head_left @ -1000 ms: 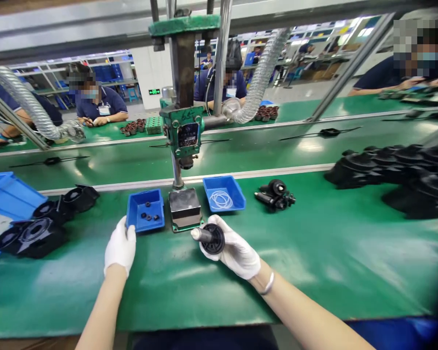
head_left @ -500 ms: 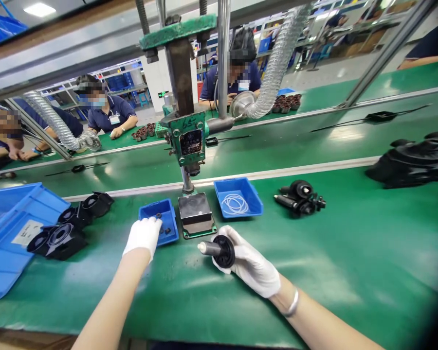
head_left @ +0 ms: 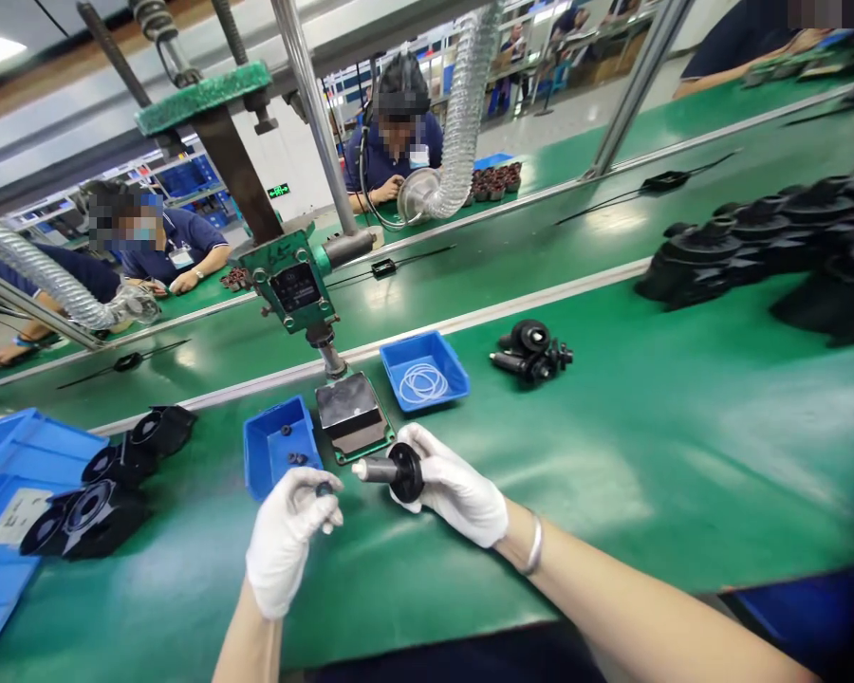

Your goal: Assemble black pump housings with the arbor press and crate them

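My left hand (head_left: 285, 531), in a white glove, pinches a small dark ring-like part (head_left: 324, 489) between thumb and fingers. My gloved right hand (head_left: 455, 484) is closed around the black disc of a shaft part (head_left: 384, 470), whose grey shaft and pale tip point left toward the small part. A short gap separates the two pieces. Behind my left hand sits a small blue bin (head_left: 267, 446) with several small dark parts (head_left: 295, 458) in it. Another blue bin (head_left: 458, 387) holds clear rings (head_left: 424, 382).
A green press (head_left: 295, 280) stands over a metal block (head_left: 348, 406) between the bins. Black assemblies (head_left: 533, 351) lie to the right, with black housings (head_left: 712, 242) beyond. More housings (head_left: 100, 512) and a large blue crate (head_left: 14, 465) are at left. Co-workers (head_left: 399, 142) sit across the bench.
My left hand has come out of the small blue bin with a small dark part and moved closer to the shaft part. My right hand still holds the shaft part. The camera view has turned.
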